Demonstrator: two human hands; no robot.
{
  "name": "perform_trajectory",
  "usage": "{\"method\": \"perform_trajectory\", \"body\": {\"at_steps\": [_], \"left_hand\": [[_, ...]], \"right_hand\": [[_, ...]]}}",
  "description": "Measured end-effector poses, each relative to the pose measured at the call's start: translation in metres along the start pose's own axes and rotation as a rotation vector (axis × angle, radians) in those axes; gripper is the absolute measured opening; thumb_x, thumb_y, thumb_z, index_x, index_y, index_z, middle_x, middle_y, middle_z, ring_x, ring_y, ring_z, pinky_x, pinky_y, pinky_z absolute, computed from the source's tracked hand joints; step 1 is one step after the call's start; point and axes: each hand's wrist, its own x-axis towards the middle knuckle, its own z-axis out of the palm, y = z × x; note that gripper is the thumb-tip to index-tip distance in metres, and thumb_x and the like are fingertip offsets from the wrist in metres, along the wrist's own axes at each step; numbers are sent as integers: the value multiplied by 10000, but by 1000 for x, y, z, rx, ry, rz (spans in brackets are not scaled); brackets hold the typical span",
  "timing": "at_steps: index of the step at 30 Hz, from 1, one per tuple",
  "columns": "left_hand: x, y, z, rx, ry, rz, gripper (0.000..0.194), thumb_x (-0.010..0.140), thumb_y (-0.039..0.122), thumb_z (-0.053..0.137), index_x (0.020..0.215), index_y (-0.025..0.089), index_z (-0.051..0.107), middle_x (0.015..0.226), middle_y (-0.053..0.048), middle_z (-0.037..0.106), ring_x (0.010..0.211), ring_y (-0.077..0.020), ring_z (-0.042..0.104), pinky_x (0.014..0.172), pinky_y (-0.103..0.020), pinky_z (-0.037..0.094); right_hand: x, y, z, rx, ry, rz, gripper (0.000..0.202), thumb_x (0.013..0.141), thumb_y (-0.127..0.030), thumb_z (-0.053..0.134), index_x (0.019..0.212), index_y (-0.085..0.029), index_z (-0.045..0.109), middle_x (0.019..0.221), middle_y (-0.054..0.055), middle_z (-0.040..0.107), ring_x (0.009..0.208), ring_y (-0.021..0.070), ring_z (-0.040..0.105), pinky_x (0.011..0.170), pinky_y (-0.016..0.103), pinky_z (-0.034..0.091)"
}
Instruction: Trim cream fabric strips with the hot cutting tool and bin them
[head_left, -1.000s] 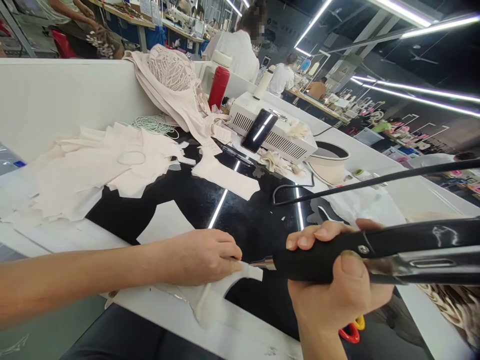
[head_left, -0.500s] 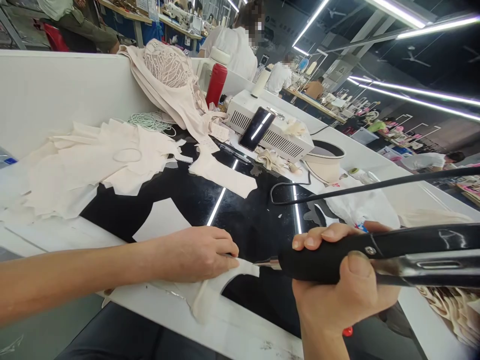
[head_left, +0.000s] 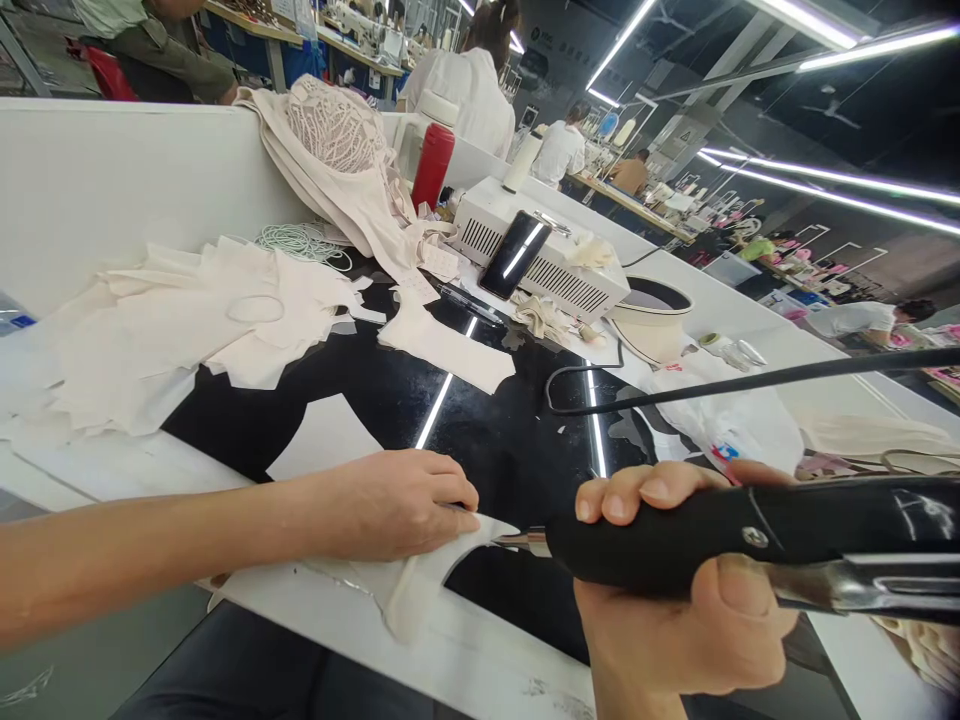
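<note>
At the near edge, the right hand is wrapping around a black-handled tool; its fingers are curling over the top and its thumb is pressing along the near side, beside a silver metal part. The tool is pointing left, and its narrow metal tip is meeting the pointed right end of a white fabric piece. Whether the tip is lying over or under the fabric cannot be told.

The left hand is holding this piece with bent fingers drawn together; the thumb is mostly hidden. The piece is lying at the near side of the surface, partly over a glossy black panel.

Behind the left forearm, a white cut piece is lying flat. Farther back, a cream fabric strip is resting on the panel, and a loose pile of pale cut pieces is spreading to the left. A black cable is crossing above the right hand.

Toward the back, a phone is leaning against a white vented box. A red bottle is standing beside a draped beige garment. Beyond the partition, a person in a white top is facing away.
</note>
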Motion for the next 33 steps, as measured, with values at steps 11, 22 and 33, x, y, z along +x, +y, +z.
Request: {"method": "perform_trajectory", "body": {"at_steps": [11, 22, 33], "left_hand": [[-5, -2, 1, -7, -8, -12, 245, 1100, 85, 528, 1122, 124, 769, 1088, -96, 771, 980, -187, 696, 990, -315, 583], [-1, 6, -4, 99, 14, -66, 184, 1042, 123, 679, 1221, 103, 717, 1136, -94, 750, 1058, -201, 705, 1029, -323, 567], [-3, 50, -7, 323, -109, -344, 374, 891, -121, 493, 1152, 102, 643, 1024, -64, 709, 915, -199, 682, 795, -292, 558]], "right_hand": [[3, 1, -8, -48, 78, -22, 397, 750, -337, 769, 1111, -260, 623, 763, -76, 624, 545, 140, 561, 465, 292, 529], [2, 0, -5, -57, 73, -16, 412, 750, -322, 815, 1104, -240, 620, 745, -73, 654, 545, 135, 582, 467, 272, 538], [-14, -8, 2, -47, 139, -49, 472, 734, -337, 876, 1127, -237, 634, 767, -75, 688, 567, 143, 590, 484, 293, 572]]}}
